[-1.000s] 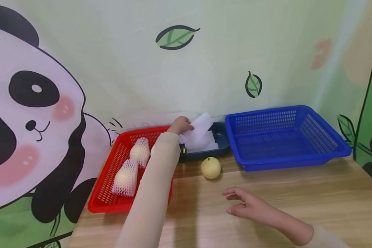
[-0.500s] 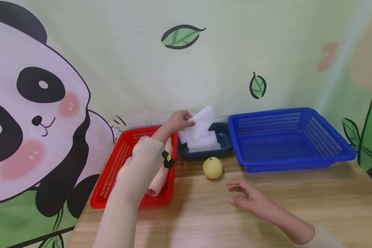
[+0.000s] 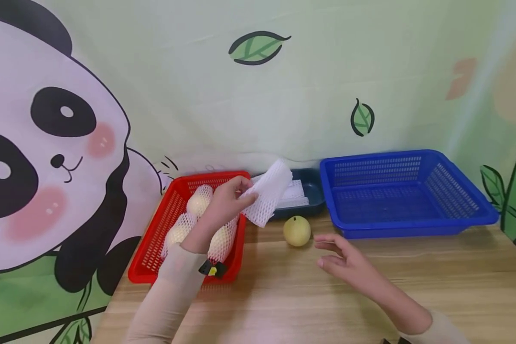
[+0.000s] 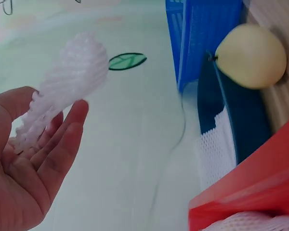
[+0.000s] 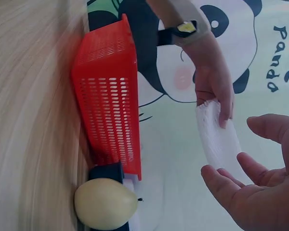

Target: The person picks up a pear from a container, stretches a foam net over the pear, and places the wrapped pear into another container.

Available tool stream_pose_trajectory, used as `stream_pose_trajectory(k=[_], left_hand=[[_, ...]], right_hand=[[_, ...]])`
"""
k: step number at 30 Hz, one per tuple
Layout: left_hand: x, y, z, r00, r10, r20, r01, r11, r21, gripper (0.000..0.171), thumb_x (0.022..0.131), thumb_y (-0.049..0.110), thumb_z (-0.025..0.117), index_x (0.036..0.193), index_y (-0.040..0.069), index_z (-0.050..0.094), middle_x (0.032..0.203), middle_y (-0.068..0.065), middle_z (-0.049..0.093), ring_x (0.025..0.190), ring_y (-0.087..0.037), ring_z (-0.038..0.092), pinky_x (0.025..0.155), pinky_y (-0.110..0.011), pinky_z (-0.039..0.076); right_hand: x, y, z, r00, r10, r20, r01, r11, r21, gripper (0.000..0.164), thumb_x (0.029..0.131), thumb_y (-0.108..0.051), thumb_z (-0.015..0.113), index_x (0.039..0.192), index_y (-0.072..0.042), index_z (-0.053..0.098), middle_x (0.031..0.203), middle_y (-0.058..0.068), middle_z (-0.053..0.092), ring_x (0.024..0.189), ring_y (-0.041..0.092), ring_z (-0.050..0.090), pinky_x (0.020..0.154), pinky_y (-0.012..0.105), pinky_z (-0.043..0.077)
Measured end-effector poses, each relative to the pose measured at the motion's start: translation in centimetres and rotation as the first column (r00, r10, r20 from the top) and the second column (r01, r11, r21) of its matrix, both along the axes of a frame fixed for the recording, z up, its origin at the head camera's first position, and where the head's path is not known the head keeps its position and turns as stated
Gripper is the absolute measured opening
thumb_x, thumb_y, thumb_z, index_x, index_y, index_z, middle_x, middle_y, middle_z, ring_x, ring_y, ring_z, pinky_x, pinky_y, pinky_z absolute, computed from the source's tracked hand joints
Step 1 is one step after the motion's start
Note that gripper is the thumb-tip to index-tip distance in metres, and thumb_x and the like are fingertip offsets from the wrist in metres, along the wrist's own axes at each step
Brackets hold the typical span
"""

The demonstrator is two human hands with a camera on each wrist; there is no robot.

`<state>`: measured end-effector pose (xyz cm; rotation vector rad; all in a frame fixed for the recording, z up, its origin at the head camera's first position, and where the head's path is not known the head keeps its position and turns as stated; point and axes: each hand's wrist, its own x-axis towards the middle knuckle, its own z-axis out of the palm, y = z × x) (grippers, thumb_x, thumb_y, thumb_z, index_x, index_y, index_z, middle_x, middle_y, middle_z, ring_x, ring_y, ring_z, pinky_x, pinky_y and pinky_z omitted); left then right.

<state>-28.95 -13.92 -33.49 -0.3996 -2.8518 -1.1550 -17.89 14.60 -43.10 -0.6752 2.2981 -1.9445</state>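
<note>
My left hand (image 3: 225, 203) pinches a white foam net sleeve (image 3: 268, 191) between thumb and fingers, held up in front of the dark teal tray (image 3: 313, 184). In the left wrist view the foam net sleeve (image 4: 70, 82) stands out beyond the fingertips. On the table, a bare yellow pear (image 3: 297, 231) sits upright just in front of that tray. Close to the pear's right side, my right hand (image 3: 348, 260) hovers with relaxed, slightly bent fingers and holds nothing. The right wrist view shows the pear (image 5: 106, 204) apart from this hand (image 5: 260, 185).
A red basket (image 3: 133, 276) at the left contains several pears in foam nets (image 3: 222, 242). More folded foam nets (image 3: 293, 195) lie in the teal tray. At the right stands a blue basket (image 3: 408, 224). A panda-print cloth (image 3: 318, 71) hangs behind the wooden table (image 3: 284, 306).
My left hand has lifted the foam net sleeve out of the teal tray and drawn it back toward me. The right hand has shifted slightly forward, nearer the pear.
</note>
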Motion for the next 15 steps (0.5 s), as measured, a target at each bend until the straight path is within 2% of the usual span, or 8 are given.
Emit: stream_pose_trajectory(k=[2,5,7,9,12,15], left_hand=[[1.0,0.0,-0.7,0.999,0.044,-0.015,-0.043,0.998,0.041,0.033,0.091,0.021,0.074,0.119,0.006,0.062,0.120,-0.017,0.068,0.105,-0.033,0.067,0.091,-0.044,0.063],[2.4,0.5,-1.6,0.994,0.098,-0.046,-0.093,0.990,0.105,0.033,0.091,0.019,0.075,0.118,0.005,0.063,0.117,-0.018,0.069,0.097,-0.032,0.067,0.083,-0.043,0.065],[3.2,1.0,-2.2,0.989,0.127,-0.077,-0.115,0.983,0.146,0.031,0.091,0.018,0.075,0.116,0.005,0.063,0.113,-0.018,0.070,0.094,-0.030,0.066,0.081,-0.041,0.065],[3.8,1.7,-2.8,0.983,0.144,-0.111,-0.122,0.975,0.183,0.026,0.091,0.016,0.074,0.112,0.004,0.064,0.108,-0.018,0.071,0.091,-0.029,0.065,0.080,-0.041,0.065],[4.3,2.9,-3.6,0.976,0.148,-0.162,-0.110,0.968,0.225,0.022,0.091,0.013,0.074,0.108,0.002,0.066,0.104,-0.019,0.073,0.090,-0.029,0.065,0.081,-0.042,0.064],[4.7,4.1,-4.2,0.977,0.136,-0.164,-0.091,0.962,0.256,0.020,0.091,0.014,0.073,0.105,0.001,0.067,0.105,-0.020,0.074,0.091,-0.030,0.069,0.082,-0.044,0.064]], right_hand=[[0.0,-0.5,0.2,0.999,-0.005,-0.032,0.005,1.000,-0.022,0.047,0.097,-0.005,0.065,0.139,0.011,0.049,0.139,0.035,0.054,0.117,-0.017,0.052,0.099,0.012,0.051],[-0.2,-1.4,0.5,0.995,-0.025,-0.094,0.021,0.999,-0.039,0.046,0.096,0.000,0.065,0.137,0.013,0.051,0.139,0.035,0.055,0.119,-0.016,0.052,0.100,0.014,0.052],[-0.2,-2.2,0.8,0.990,-0.049,-0.134,0.046,0.999,-0.025,0.046,0.095,0.000,0.067,0.137,0.011,0.053,0.139,0.033,0.056,0.123,-0.005,0.058,0.100,0.017,0.054],[-0.4,-3.0,1.1,0.980,-0.084,-0.178,0.088,0.996,0.013,0.047,0.093,0.001,0.069,0.137,0.009,0.056,0.141,0.031,0.056,0.126,0.013,0.063,0.100,0.021,0.056],[-0.6,-4.3,1.7,0.959,-0.134,-0.251,0.160,0.983,0.085,0.049,0.090,0.000,0.073,0.137,0.005,0.059,0.144,0.028,0.056,0.127,0.038,0.061,0.099,0.033,0.059],[-1.2,-5.5,2.1,0.933,-0.166,-0.320,0.220,0.965,0.142,0.052,0.090,-0.001,0.074,0.139,0.003,0.058,0.147,0.026,0.055,0.128,0.044,0.059,0.099,0.046,0.058]])
